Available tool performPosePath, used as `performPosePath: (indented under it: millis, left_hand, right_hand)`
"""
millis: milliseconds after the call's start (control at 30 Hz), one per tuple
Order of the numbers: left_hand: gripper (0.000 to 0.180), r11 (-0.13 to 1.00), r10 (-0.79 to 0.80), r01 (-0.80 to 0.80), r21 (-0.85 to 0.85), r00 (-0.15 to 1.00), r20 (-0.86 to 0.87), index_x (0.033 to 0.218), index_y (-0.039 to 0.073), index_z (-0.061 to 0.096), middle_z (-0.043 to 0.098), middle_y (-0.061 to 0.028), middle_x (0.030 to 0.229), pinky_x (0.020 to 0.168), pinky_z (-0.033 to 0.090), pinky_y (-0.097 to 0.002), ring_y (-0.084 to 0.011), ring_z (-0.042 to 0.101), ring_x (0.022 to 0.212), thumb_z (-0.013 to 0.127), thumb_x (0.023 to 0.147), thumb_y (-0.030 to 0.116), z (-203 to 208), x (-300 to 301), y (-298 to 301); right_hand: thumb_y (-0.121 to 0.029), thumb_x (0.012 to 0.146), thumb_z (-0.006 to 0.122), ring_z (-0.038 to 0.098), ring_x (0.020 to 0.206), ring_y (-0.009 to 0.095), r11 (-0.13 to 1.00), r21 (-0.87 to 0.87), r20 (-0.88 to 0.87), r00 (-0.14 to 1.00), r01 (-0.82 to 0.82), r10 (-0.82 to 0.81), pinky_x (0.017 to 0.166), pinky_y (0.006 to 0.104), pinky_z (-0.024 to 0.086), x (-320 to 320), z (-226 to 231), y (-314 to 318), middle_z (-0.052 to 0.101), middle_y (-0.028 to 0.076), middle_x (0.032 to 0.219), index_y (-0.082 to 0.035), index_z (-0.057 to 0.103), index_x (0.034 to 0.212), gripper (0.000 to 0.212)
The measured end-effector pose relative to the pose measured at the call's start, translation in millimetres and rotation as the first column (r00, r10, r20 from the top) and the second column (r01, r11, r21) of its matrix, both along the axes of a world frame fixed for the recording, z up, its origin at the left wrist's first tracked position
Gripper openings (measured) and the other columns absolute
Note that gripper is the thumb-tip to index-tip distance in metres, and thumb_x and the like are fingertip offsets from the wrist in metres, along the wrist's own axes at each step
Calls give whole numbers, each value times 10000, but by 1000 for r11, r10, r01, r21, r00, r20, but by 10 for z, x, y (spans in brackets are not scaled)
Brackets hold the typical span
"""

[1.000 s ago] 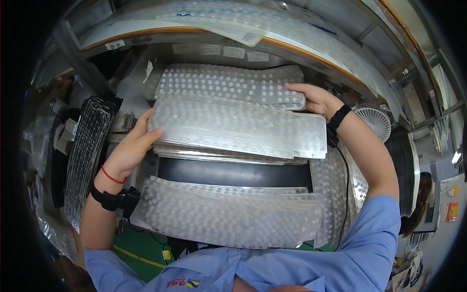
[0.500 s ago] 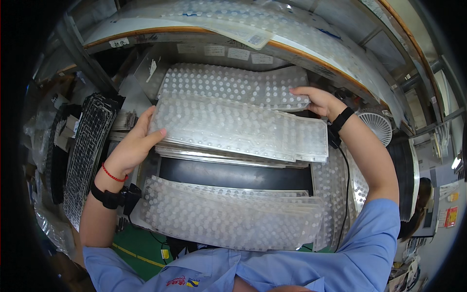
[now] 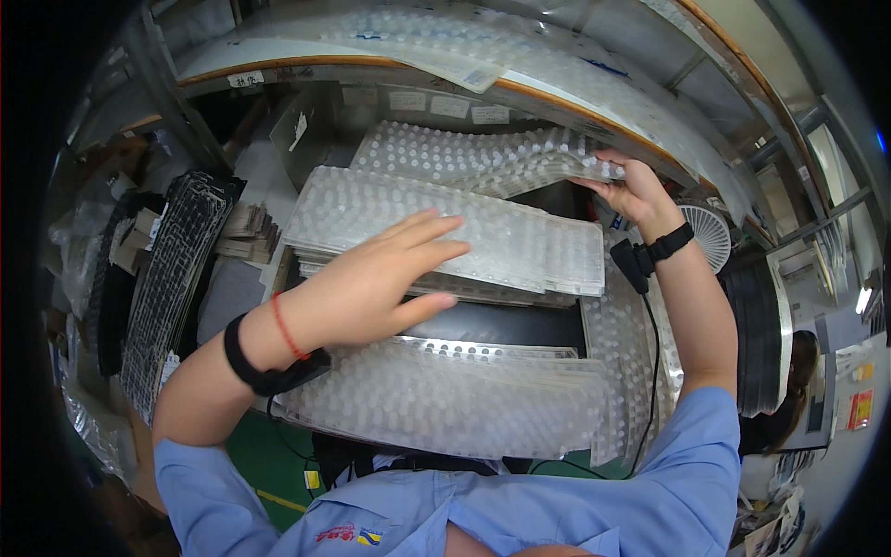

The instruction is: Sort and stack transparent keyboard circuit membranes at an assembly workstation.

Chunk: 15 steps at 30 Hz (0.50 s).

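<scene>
My right hand [image 3: 633,190] grips the right end of the far stack of translucent dotted plastic sheets [image 3: 422,151]. That end is raised and bends upward, the thumb above and the fingers underneath. My left hand [image 3: 380,278] holds nothing; its fingers are spread over the front left part of the middle stack of translucent sheets [image 3: 534,239]. Whether it touches them I cannot tell. Closer to me lies another stack of dotted sheets [image 3: 464,399], its sheets slightly fanned at the right. A dark surface [image 3: 501,325] shows between the middle and near stacks.
A wood-edged shelf [image 3: 306,62] spans the back above the stacks. Black patterned sheets [image 3: 181,278] stand piled at the left. On the right are a white fan [image 3: 703,237] and a dark stack [image 3: 759,339]. A black cable [image 3: 656,371] hangs from my right wrist.
My left hand has let go of the middle stack's left end and swung right over it, fingers spread. My right hand has lifted the far stack's right end, bending it.
</scene>
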<state>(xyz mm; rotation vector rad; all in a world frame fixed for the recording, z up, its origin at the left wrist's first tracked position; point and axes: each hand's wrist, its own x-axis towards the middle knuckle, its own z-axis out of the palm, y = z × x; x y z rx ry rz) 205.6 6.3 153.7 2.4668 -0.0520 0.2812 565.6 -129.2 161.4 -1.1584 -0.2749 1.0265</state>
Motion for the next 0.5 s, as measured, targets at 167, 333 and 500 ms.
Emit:
performPosePath:
  millis: [167,333,500]
  left_hand:
    - [627,351,-92,-131,-927,981,-174,1423,8,298,294,-279,1456,1117,299,-402,-356,306,1371,511,958,371,-86,779,-301]
    - [871,-293,-28,-152,-944,988,-150,1451,-79,25,112,-385,1459,1153,241,-405,-418,233,1381,379,966,553,-248,1492,-485]
    - [865,-430,173,-32,-902,978,-117,1427,-89,136,158,-331,1467,1158,222,-413,-371,211,1398,311,955,614,-171,1817,-472]
  right_hand:
    - [40,870,473,520,1133,427,988,117,-118,990,96,-82,983,508,501,-55,-26,-89,451,296,1227,170,426,1128,293]
    - [9,838,484,552,1112,392,974,161,-149,980,159,-135,973,475,515,-246,8,-221,515,281,1187,155,445,1120,320]
    - [-24,852,492,584,1078,322,979,162,37,991,125,-132,945,460,526,-228,-91,-472,537,228,1189,99,464,1114,291]
